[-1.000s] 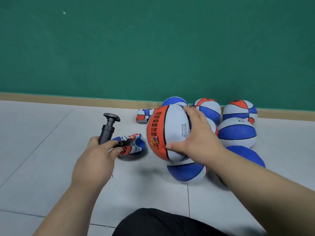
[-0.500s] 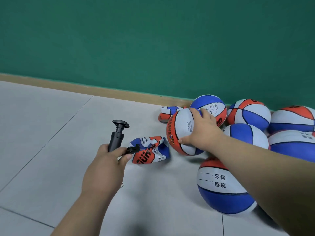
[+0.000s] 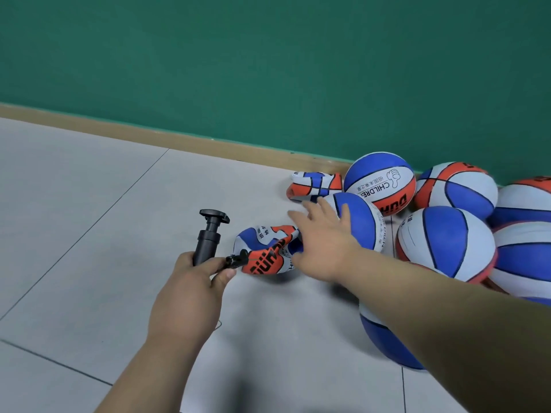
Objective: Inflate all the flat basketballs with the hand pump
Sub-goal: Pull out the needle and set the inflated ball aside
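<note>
My left hand grips the black hand pump, held upright with its T-handle on top and its nozzle pointing right at a crumpled flat basketball on the floor. My right hand hovers open with fingers spread, just right of that flat ball and in front of an inflated blue-and-white ball. A second flat basketball lies by the baseboard. Several inflated red, white and blue balls are piled at the right.
The grey tiled floor stretches to the left and front. A green wall with a wooden baseboard runs behind the balls. One inflated ball sits under my right forearm.
My right hand has let go of the inflated ball it was placing on the pile and now hovers open by the flat ball. The view has shifted left; my left hand still holds the pump.
</note>
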